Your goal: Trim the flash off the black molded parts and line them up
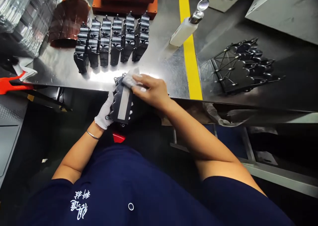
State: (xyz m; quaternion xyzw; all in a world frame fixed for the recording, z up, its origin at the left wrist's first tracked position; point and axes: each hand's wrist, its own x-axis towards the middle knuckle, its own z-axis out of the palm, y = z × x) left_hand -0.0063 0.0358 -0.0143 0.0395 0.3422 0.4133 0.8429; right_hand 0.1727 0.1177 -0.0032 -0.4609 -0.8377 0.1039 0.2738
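Observation:
My left hand, in a white glove, grips a black ribbed plastic housing by its left side, just off the table's front edge. A light grey strip runs along the face of the housing. Bare and closed, my right hand pinches a crumpled white wiping cloth against the housing's upper end. The cloth hides that corner, and the fingers of my left hand are partly hidden behind the part.
Several similar black housings stand in a row behind. An orange block, a white dispenser bottle, a yellow tape stripe and more black housings are on the metal table. Plastic-wrapped stacks stand at left.

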